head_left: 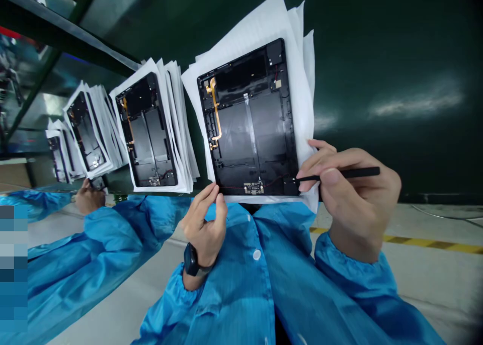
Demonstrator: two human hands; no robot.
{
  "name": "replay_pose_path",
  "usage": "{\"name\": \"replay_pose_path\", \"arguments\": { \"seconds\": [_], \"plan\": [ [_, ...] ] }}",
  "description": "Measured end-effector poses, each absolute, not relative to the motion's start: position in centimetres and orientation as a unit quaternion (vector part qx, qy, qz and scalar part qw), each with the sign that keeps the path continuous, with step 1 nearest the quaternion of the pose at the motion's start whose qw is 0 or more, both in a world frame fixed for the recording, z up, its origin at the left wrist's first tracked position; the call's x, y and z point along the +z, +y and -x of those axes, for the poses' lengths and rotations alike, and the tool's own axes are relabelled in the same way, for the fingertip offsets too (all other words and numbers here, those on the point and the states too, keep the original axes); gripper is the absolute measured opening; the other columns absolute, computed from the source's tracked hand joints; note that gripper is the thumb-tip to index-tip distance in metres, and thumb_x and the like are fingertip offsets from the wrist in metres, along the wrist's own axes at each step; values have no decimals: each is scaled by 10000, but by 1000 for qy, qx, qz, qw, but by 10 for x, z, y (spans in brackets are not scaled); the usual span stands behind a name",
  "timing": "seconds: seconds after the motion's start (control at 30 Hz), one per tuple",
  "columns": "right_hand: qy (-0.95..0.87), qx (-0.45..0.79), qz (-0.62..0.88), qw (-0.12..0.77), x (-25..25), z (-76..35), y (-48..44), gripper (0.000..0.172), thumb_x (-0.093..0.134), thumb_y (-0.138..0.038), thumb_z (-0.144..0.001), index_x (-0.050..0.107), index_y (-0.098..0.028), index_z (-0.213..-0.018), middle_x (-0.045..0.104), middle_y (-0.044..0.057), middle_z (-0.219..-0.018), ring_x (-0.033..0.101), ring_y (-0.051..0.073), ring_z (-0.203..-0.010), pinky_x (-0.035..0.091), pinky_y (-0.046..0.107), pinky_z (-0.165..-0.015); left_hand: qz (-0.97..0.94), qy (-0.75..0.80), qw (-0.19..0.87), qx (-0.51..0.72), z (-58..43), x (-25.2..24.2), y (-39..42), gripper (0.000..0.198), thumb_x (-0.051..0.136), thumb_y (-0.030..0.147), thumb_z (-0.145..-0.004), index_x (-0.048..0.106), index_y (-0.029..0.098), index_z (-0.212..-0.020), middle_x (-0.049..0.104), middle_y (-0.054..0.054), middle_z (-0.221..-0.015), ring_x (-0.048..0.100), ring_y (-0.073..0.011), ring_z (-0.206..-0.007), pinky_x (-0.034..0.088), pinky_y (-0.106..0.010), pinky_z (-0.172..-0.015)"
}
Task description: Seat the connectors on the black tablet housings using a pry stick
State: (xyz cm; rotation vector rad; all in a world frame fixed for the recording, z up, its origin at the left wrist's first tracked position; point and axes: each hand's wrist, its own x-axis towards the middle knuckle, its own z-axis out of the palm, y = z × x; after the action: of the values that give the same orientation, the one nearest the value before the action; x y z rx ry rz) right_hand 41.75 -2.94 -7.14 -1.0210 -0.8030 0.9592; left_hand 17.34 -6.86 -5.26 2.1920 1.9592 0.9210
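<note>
Where a dark green workbench (377, 58) meets the person's blue jacket (237, 284), a layer of white sheets (249, 35) at the near edge bears an opened tablet housing (269, 128).

Farther left along that edge, more black housings (162, 123) lie on layered sheets, a co-worker's hand (89, 199) near one of them; the nearest housing sits between the person's own two hands. The right hand (354, 194) pinches a slim black tool (360, 172) between thumb and fingers. The left hand (206, 224), thumb spread from its fingers and grasping nothing, has its fingertips at the housing's near left corner. Inside, an orange flex cable (218, 118) follows the left side, and a small circuit board (253, 187) lies by the near edge. A square black module (290, 186) fills the near right corner, the tool's tip beside it; contact cannot be told.
</note>
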Motion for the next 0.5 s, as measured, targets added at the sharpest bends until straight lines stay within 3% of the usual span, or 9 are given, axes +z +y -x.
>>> {"name": "replay_pose_path", "arguments": {
  "seconds": [0.2,0.5],
  "plan": [
    [-361,423,453,697,-74,-417,-27,72,750,-211,-860,785,-247,-808,702,18,-582,683,246,-633,496,554,-1120,-675,661,124,305,-166,-47,-74,254,719,188,-943,798,244,-1178,798,-69,-1202,764,-225,-1102,615,-366,-955],
    [-387,384,490,680,-77,-415,-27,122,742,-293,-912,744,-260,-794,675,-29,-586,691,212,-623,532,549,-1113,-531,698,270,397,-162,-55,-63,111,774,316,-912,834,226,-937,806,-65,-1054,760,-226,-1036,628,-345,-849]
  ]
}}
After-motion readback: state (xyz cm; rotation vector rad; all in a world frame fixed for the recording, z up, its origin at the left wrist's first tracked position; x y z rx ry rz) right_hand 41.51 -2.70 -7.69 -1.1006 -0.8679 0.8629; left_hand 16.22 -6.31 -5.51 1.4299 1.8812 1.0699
